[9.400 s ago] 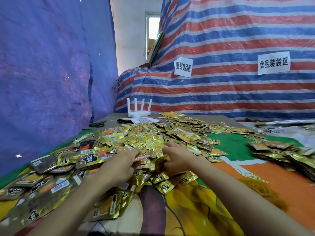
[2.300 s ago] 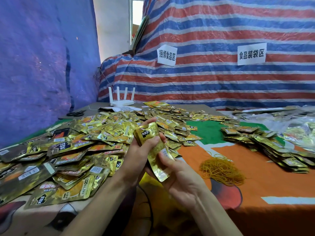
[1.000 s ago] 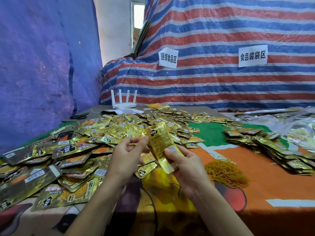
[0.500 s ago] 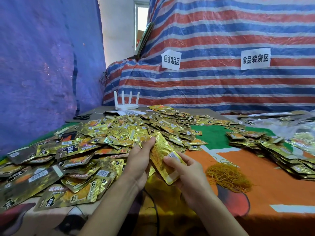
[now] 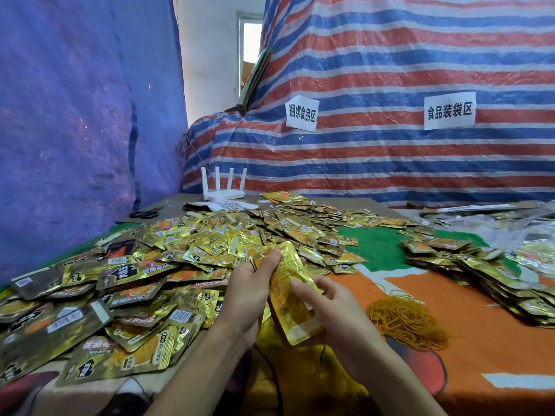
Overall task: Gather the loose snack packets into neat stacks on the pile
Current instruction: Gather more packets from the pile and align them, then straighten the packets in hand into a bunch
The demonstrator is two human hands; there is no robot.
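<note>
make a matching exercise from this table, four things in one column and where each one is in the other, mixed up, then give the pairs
Things
1. router
2. scissors
3. rubber bands
4. held packets

Places
A. heaped on the orange cloth, right of the right hand
B. gripped between the left hand and the right hand
C. at the back of the table, in front of the striped tarp
D. at the back left, beside the blue tarp

Pairs: 1-C, 2-D, 3-A, 4-B
</note>
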